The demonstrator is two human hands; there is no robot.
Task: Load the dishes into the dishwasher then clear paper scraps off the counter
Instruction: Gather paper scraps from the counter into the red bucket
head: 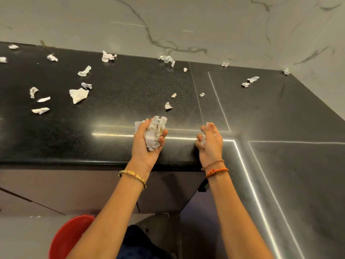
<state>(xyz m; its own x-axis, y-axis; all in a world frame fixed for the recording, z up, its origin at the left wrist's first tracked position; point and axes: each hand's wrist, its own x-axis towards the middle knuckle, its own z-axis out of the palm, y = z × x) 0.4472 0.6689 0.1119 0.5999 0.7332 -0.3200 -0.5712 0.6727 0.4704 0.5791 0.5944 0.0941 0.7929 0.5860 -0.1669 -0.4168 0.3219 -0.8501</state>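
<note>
The left hand (147, 139) cradles a wad of crumpled white paper scraps (155, 131), the right hand (210, 141) pinches a small white scrap (203, 140), and the nearest loose torn white scrap (168, 106) lies on the glossy black stone worktop (121, 109) just beyond the left grip.

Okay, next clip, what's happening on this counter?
A person is picking paper scraps off a black counter. The left hand grips a crumpled wad of paper, and the right hand pinches a small scrap. Many loose scraps still lie across the counter, mostly to the left and along the marble wall. A red bin sits on the floor below. No dishes or dishwasher are in view.
</note>
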